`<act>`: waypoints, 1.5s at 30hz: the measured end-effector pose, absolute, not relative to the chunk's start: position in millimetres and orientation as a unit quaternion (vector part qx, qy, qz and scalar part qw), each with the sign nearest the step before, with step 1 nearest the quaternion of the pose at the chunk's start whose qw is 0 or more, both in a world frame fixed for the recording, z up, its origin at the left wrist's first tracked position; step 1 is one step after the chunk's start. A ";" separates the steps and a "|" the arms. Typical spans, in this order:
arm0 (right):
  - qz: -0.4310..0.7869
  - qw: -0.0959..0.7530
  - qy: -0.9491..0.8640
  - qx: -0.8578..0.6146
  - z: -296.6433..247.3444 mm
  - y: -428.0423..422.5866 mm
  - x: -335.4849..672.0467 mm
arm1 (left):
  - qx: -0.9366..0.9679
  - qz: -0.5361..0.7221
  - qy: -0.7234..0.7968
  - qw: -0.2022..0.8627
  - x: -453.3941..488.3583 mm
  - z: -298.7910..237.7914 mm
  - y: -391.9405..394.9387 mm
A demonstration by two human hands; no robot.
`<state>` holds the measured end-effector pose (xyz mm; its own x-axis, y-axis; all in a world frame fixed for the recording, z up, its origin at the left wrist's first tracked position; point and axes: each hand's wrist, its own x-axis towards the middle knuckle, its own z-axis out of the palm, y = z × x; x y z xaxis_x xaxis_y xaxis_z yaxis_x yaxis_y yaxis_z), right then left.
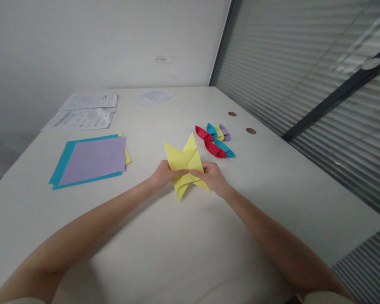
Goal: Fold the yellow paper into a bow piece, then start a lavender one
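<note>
Room: white wall behind; slatted blinds (304, 63) along the right side; a white worktop (183, 253) fills the view
Yellow piece: a yellow folded paper (185, 160) with pointed flaps spreading up and down; it sits near the middle of the worktop, lifted between both hands
Left hand: the left hand (161, 175) pinches the paper's left edge at the centre crease; fingers closed on it
Right hand: the right hand (213, 176) grips the paper's right side; its forefinger lies across the middle, meeting the left fingertips
Left of hands: a stack of coloured sheets (93, 160), purple on top, blue and yellow edges showing beneath
Right of hands: small folded paper pieces (215, 141) in red, blue, yellow and purple, lying close together
Far edge: printed sheets (85, 112) near the wall
By the blinds: two brown round discs (251, 131) set in the worktop
</note>
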<state>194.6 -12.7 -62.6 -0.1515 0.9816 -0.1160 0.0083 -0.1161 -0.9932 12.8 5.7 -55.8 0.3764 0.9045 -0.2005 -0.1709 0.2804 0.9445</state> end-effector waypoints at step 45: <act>0.061 0.241 -0.851 -0.463 -79.3 -15.4 210.5 | 0.887 0.213 0.377 0.158 4.1 -80.2 7.1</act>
